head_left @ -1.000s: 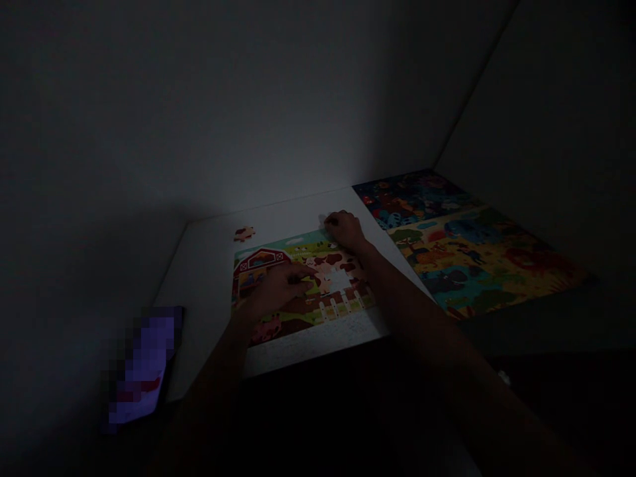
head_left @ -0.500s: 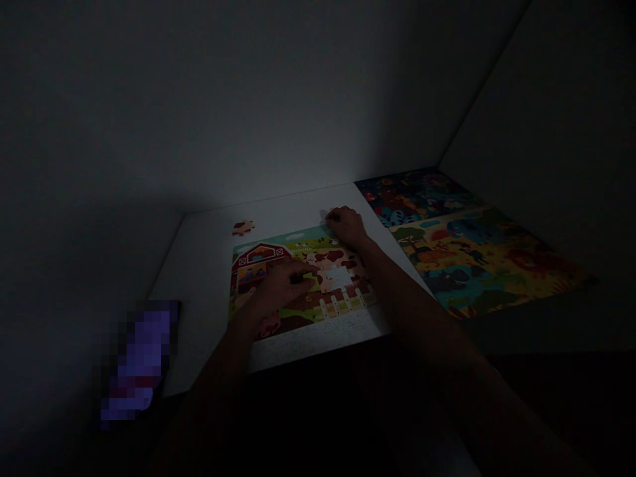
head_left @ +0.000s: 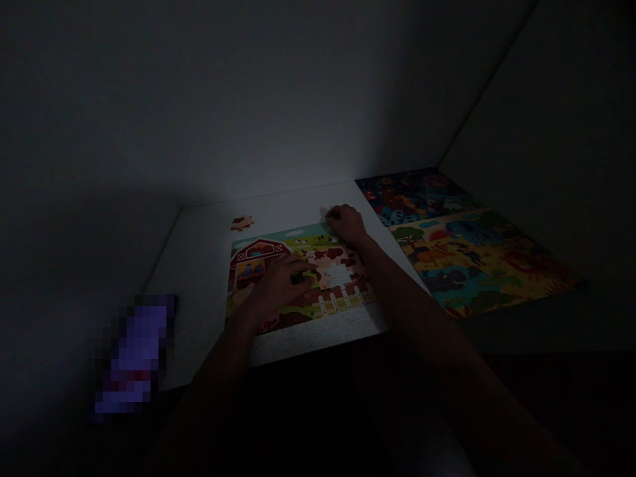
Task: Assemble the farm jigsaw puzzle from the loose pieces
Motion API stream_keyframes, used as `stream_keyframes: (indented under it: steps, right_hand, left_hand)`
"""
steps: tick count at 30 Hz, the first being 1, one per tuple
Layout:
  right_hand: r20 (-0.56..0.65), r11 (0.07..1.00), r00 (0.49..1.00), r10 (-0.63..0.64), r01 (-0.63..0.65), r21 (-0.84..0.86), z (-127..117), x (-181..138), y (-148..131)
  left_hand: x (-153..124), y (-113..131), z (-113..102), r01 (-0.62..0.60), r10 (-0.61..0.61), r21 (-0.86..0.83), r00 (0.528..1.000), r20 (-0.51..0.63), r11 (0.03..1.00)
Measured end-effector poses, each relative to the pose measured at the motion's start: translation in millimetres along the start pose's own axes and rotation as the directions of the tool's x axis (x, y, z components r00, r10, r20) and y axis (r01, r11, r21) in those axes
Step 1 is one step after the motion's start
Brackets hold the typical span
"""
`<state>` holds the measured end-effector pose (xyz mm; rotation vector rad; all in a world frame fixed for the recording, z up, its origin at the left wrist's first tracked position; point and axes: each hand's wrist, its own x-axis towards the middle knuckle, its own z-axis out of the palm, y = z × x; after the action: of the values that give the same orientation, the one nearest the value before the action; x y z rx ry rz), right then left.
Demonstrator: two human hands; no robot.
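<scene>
A farm jigsaw puzzle (head_left: 325,235) with a red barn, a cow and a white fence lies on the white table. In the cow's body a pale gap (head_left: 338,275) shows. Over the barn side rests my left hand (head_left: 285,279), its thumb and fingers curved but apart, holding nothing I can see. At the puzzle's far right edge is my right hand (head_left: 346,222), with fingers curled together near the tabletop; anything inside them is hidden. A loose brown-and-cream puzzle piece (head_left: 242,223) lies beyond the puzzle's far left corner.
Two more picture puzzles lie on the right: a dark blue one (head_left: 417,192) at the back and a yellow-green animal one (head_left: 477,258) nearer. A blurred purple object (head_left: 136,351) is at the table's left edge. Walls stand behind; the light is dim.
The view has shifted very slightly. My left hand stays over the puzzle and my right hand stays at its far edge, both nearly still.
</scene>
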<state>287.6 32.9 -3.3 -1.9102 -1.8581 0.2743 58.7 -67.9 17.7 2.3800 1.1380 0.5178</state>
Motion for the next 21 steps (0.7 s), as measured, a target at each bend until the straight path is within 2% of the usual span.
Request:
stream_keyframes:
  steps: [11, 21]
  right_hand:
    - [0.017, 1.000, 1.000, -0.004, 0.004, -0.009, -2.8, -1.1, -1.5]
    - [-0.001, 1.000, 1.000, 0.003, -0.003, 0.014, -1.0, -1.0, -1.0]
  left_hand:
    - [-4.0, -2.3, 2.7, -0.052, 0.052, -0.009, 0.999, -0.006, 0.999]
    - [-6.6, -0.8, 3.4, -0.104, 0.105, 0.049, 0.994, -0.011, 0.993]
